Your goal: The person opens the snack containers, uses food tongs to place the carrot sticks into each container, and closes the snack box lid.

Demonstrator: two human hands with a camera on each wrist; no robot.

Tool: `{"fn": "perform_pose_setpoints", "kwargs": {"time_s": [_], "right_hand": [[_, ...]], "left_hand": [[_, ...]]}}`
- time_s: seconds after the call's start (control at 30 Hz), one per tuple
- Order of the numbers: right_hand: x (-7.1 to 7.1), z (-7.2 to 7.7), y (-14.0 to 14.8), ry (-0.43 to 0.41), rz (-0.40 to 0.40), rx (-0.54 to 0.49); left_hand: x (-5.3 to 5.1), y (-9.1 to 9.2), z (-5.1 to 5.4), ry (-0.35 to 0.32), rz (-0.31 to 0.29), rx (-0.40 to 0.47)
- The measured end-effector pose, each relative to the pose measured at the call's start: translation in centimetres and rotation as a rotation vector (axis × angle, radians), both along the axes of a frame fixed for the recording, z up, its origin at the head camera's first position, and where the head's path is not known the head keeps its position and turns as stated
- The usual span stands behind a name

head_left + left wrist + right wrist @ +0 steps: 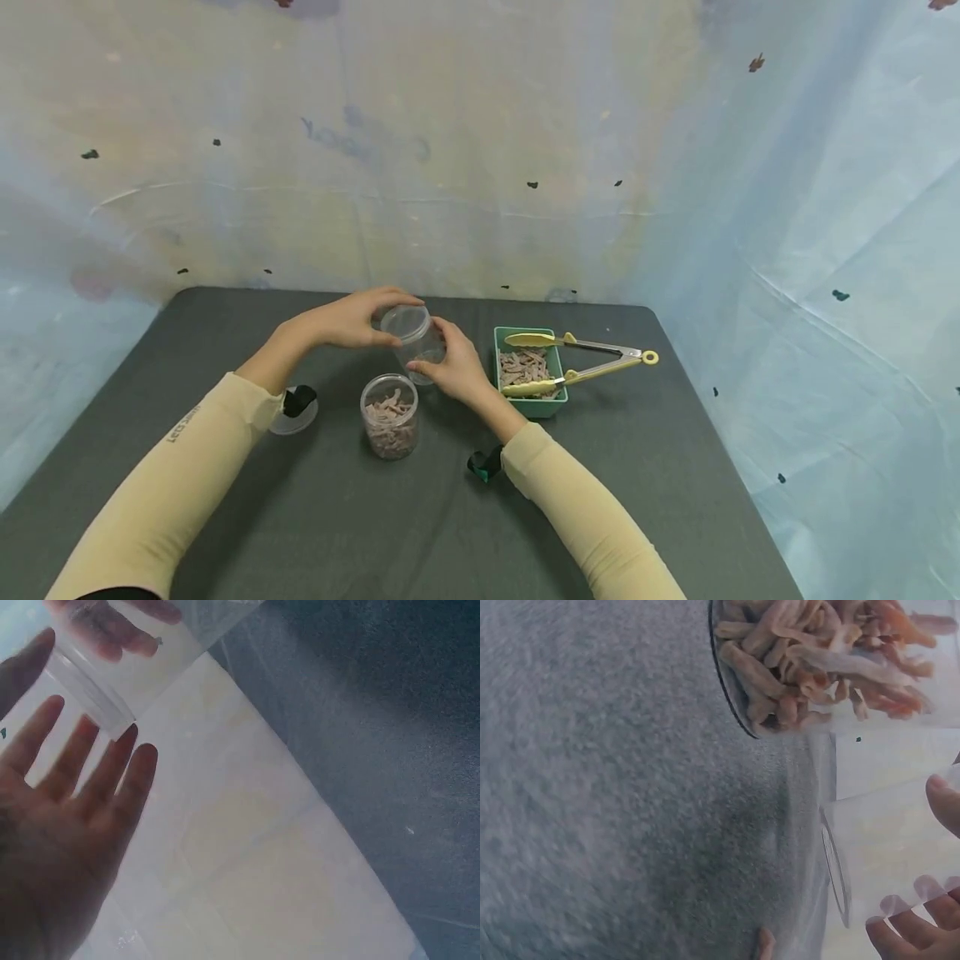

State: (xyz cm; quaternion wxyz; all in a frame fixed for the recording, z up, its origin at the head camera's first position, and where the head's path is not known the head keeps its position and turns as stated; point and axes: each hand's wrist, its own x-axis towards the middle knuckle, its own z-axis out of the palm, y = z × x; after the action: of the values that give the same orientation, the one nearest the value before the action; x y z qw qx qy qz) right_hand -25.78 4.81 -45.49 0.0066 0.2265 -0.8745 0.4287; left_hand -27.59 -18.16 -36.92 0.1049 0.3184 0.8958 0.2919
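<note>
A clear plastic jar [422, 354] is tilted above the table at the back, between both hands. My right hand [459, 364] grips its side, thumb toward me, with fingertips showing through the plastic in the right wrist view. Around the rim of its lid [406, 321], the thumb and fingers of my left hand [351, 318] hold from the left. No strips show inside this jar. Just in front of it, an uncovered clear jar [390, 417] stands upright, filled with brownish strips [817, 660] that look like dried meat.
To the right, a green basket [551, 408] holds more strips, with yellow-tipped tongs [600, 360] lying open across it. A loose clear lid [294, 423] lies by the left wrist, partly hidden by a black strap. Plastic sheeting [465, 150] hangs behind the dark table [360, 533].
</note>
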Motion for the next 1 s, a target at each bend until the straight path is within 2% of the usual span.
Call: {"fn": "perform_pose_setpoints", "kwargs": {"time_s": [0.07, 0.13, 0.23, 0.37, 0.43, 0.5, 0.6, 0.7, 0.77, 0.87, 0.93, 1.0], "right_hand": [[-0.1, -0.1, -0.2, -0.001, -0.006, 0.002], [-0.1, -0.2, -0.6, 0.009, -0.015, 0.012], [0.0, -0.3, -1.4, 0.049, -0.038, 0.044], [0.3, -0.3, -2.4, 0.116, -0.073, 0.117], [0.4, -0.2, -2.9, 0.143, -0.082, 0.152], [0.6, -0.2, -3.2, 0.165, -0.083, 0.177], [0.6, -0.1, -3.6, 0.175, -0.086, 0.188], [0.5, -0.2, -3.6, 0.136, -0.1, 0.168], [0.4, -0.2, -3.4, 0.103, -0.113, 0.147], [0.3, -0.2, -3.1, 0.078, -0.124, 0.124], [0.3, -0.2, -3.0, 0.083, -0.125, 0.12], [0.3, -0.1, -2.9, 0.09, -0.12, 0.121]], "left_hand": [[0.0, 0.1, 0.1, 0.034, 0.066, -0.049], [0.1, 0.4, 0.0, 0.066, 0.165, -0.122], [0.2, 1.1, -0.2, 0.072, 0.331, -0.253], [0.4, 1.7, -0.6, 0.017, 0.509, -0.403], [0.5, 1.6, -0.8, -0.038, 0.559, -0.434], [0.7, 1.3, -0.7, -0.084, 0.577, -0.441], [0.7, 0.6, -0.7, -0.125, 0.565, -0.428], [0.5, -0.2, -0.8, -0.091, 0.524, -0.364], [0.2, -0.6, -1.1, -0.063, 0.449, -0.27], [0.2, -1.1, -1.3, -0.027, 0.279, -0.112], [0.2, -1.3, -1.4, -0.009, 0.169, -0.048], [0.3, -1.6, -1.3, 0.022, 0.106, -0.022]]}}
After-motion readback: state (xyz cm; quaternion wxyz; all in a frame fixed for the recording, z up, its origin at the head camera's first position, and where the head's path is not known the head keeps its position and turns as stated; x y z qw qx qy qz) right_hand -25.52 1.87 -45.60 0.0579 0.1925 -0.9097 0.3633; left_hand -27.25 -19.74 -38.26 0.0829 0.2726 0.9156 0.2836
